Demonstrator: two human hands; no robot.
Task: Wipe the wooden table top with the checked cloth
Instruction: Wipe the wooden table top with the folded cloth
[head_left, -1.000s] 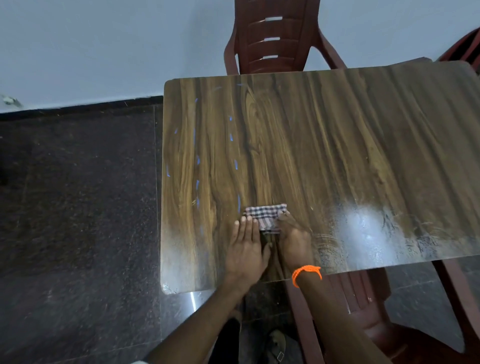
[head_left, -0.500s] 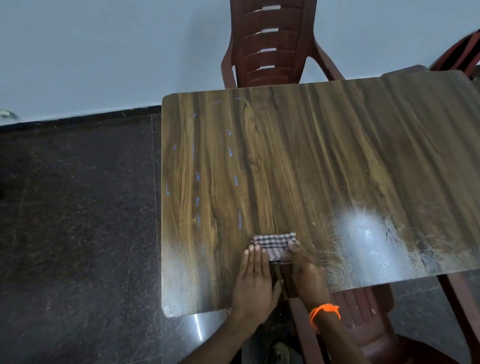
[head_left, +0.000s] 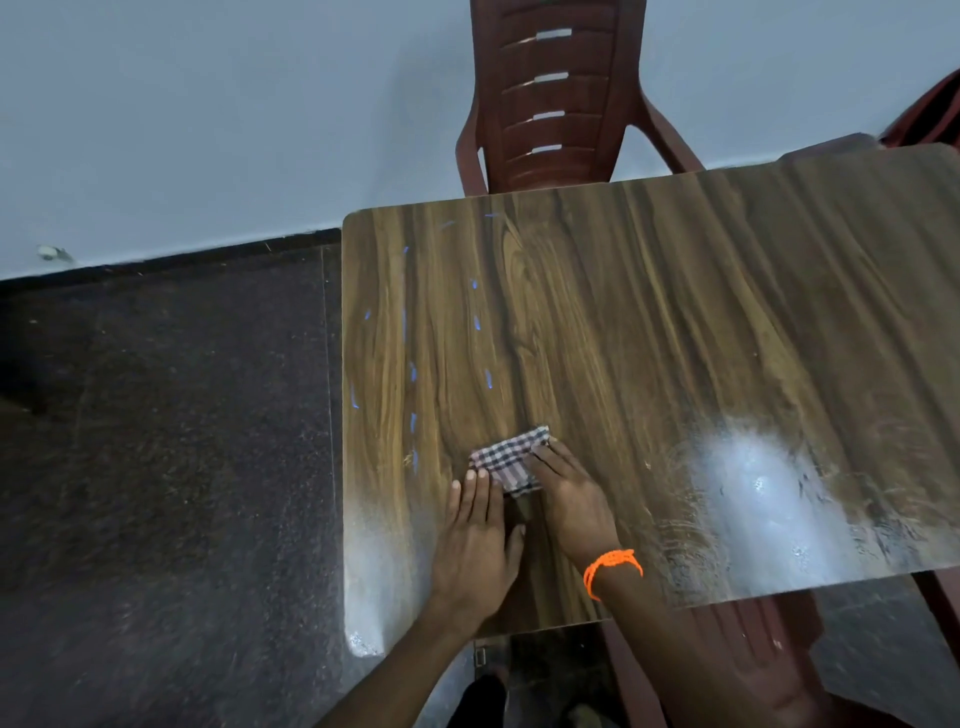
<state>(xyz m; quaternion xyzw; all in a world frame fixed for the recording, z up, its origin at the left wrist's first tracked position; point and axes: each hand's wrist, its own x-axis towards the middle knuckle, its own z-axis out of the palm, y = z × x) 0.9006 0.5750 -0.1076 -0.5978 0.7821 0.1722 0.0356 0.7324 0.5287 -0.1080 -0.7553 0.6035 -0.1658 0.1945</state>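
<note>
A small folded checked cloth lies on the wooden table top, near its front left part. My left hand rests flat on the table with its fingertips on the cloth's near left edge. My right hand, with an orange band at the wrist, lies flat over the cloth's right side and presses it down. Several short blue marks run along the table's left part, just beyond the cloth.
A red-brown plastic chair stands behind the table against the pale wall. Another red chair sits under the front right edge. Dark stone floor lies to the left. A bright glare patch shows on the table's right.
Both hands stay on the cloth. The cloth has turned slightly, its right end now further from me. The view has tilted up, so the table sits lower in frame.
</note>
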